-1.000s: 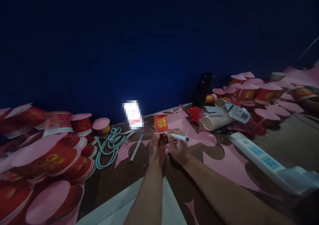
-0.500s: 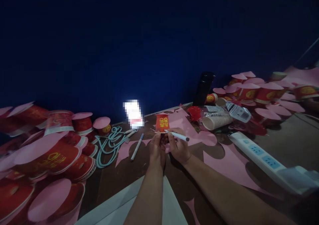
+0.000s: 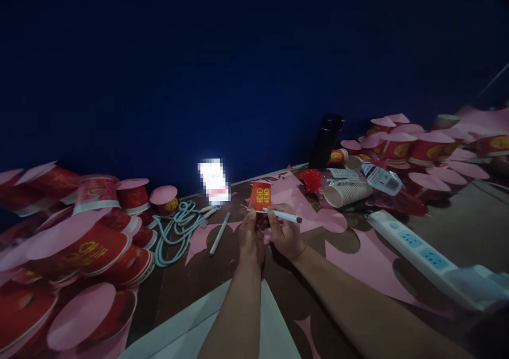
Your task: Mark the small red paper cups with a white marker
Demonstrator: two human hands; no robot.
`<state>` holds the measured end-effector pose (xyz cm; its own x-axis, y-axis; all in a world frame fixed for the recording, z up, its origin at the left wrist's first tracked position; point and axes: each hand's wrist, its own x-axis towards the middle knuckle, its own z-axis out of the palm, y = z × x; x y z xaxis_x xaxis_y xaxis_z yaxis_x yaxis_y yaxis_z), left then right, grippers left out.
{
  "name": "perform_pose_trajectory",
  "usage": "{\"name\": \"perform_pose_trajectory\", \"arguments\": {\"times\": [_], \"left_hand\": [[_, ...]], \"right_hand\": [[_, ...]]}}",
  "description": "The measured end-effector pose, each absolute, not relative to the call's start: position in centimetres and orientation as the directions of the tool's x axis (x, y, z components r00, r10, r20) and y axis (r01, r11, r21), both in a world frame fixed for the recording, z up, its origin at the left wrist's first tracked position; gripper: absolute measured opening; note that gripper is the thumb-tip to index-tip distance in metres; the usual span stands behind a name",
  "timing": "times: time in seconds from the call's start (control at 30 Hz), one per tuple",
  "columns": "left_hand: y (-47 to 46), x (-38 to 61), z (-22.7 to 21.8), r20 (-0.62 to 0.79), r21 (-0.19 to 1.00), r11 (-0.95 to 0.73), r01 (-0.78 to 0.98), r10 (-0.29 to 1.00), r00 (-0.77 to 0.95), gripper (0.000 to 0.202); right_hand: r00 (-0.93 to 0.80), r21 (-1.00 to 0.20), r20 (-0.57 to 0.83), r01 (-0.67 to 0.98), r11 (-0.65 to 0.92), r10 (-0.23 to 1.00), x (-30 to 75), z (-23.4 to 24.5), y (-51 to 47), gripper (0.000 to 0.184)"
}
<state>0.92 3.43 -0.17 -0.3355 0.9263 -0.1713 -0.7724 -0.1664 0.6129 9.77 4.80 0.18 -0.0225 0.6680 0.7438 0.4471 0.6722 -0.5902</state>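
A red paper cup (image 3: 261,195) with gold characters is held between both hands in the middle of the view, its rim toward me. My left hand (image 3: 252,236) is closed on the rim from the left. My right hand (image 3: 287,236) is closed around a white marker (image 3: 287,216) with a dark end, and its fingers also touch the cup's rim. The marker's tip points left, at the rim. A second marker (image 3: 219,235) lies on the table to the left of my hands.
Red cups with pink paper discs (image 3: 132,195) crowd the left side; more (image 3: 399,148) stand at the back right. Pink paper scraps (image 3: 369,263), a teal cable (image 3: 175,237), a bagged cup stack (image 3: 345,192), a black bottle (image 3: 326,141) and a power strip (image 3: 413,253) surround my hands.
The cup has turned slightly between my hands, so its gold characters face a little differently. Both hands and the marker stay in nearly the same place.
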Motion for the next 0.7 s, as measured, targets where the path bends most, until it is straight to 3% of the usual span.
{"name": "perform_pose_trajectory", "arguments": {"times": [0.37,0.7], "left_hand": [[3.35,1.01,0.46,-0.158,0.687,-0.114,-0.718,0.941,-0.300,0.021],[3.40,1.14,0.68,-0.181,0.682,-0.114,-0.722,0.931,-0.318,0.023]], "right_hand": [[-0.037,-0.605,0.727,0.440,0.664,0.686,9.77,0.11,4.94,0.015],[-0.037,-0.592,0.735,0.451,0.668,0.677,9.74,0.40,4.79,0.014]]}}
